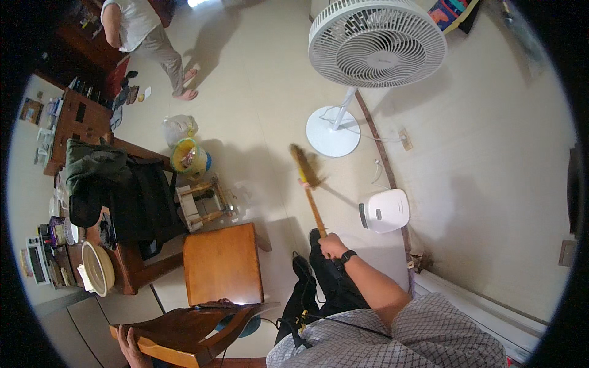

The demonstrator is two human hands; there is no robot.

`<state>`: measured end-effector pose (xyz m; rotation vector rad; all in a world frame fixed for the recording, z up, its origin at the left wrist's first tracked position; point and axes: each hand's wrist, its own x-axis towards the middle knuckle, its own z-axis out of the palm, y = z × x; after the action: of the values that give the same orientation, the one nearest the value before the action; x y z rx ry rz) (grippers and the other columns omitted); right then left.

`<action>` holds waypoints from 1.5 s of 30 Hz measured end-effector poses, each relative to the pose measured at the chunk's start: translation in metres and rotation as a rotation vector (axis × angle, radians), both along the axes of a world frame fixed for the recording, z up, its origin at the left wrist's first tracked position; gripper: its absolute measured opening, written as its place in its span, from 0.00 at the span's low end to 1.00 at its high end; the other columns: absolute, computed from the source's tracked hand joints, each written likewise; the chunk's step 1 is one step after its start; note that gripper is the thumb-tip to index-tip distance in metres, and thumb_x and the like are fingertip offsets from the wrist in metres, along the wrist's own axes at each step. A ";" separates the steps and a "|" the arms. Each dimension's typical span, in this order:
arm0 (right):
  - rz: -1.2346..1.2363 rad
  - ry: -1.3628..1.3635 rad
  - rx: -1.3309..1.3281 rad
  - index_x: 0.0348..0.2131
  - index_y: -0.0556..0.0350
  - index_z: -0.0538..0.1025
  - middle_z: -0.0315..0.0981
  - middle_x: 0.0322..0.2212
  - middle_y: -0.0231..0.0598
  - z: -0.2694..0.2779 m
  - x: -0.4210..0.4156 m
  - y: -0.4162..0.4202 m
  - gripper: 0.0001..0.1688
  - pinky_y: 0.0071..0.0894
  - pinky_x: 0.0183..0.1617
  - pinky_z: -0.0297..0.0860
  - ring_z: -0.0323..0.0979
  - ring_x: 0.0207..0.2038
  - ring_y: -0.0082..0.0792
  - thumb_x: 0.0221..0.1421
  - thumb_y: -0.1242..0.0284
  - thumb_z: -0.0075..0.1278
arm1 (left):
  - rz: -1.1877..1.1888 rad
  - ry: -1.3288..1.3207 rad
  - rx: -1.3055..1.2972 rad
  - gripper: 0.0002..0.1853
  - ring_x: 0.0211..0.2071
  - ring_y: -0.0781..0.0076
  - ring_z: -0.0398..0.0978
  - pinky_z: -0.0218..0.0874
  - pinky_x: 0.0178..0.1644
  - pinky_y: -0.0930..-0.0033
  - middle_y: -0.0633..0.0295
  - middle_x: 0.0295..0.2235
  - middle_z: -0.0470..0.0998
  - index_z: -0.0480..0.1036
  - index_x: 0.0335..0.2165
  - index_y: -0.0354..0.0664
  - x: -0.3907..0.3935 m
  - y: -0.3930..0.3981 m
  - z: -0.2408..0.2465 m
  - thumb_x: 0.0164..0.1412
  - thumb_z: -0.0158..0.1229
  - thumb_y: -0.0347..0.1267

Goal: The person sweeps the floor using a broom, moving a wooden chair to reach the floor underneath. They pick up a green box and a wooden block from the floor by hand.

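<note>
In my right hand (333, 246) is the wooden handle of a straw broom (314, 208), held out in front of my feet. Its brown bristles point away from me over the pale floor; the frame does not settle whether they touch it. My left hand (129, 346) grips the top of the backrest of a wooden chair (222, 264), with its fingers over the edge and the thumb hidden. The chair's seat faces away from me, to the left of my legs.
A white standing fan (377, 50) and a white box-shaped appliance (385, 211) stand along the right wall. Left are a yellow waste bin (186, 158), a small stool (200, 202) and a wooden table (126, 271) with a basin (99, 269). Another person (152, 43) is at the far left.
</note>
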<state>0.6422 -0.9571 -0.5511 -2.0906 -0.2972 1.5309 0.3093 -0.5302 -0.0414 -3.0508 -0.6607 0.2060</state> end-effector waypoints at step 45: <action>-0.496 0.174 -0.046 0.20 0.63 0.68 0.64 0.13 0.36 0.112 0.055 -0.053 0.15 0.29 0.12 0.55 0.61 0.11 0.26 0.51 0.69 0.49 | 0.473 -0.106 -0.098 0.33 0.59 0.47 0.51 0.46 0.61 0.58 0.46 0.58 0.51 0.61 0.50 0.35 -0.071 0.004 -0.053 0.41 0.57 0.13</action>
<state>0.6973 -1.0101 -0.4391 -1.8614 0.3030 1.4040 0.2380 -0.5261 -0.0943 -2.9549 -1.4123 0.0796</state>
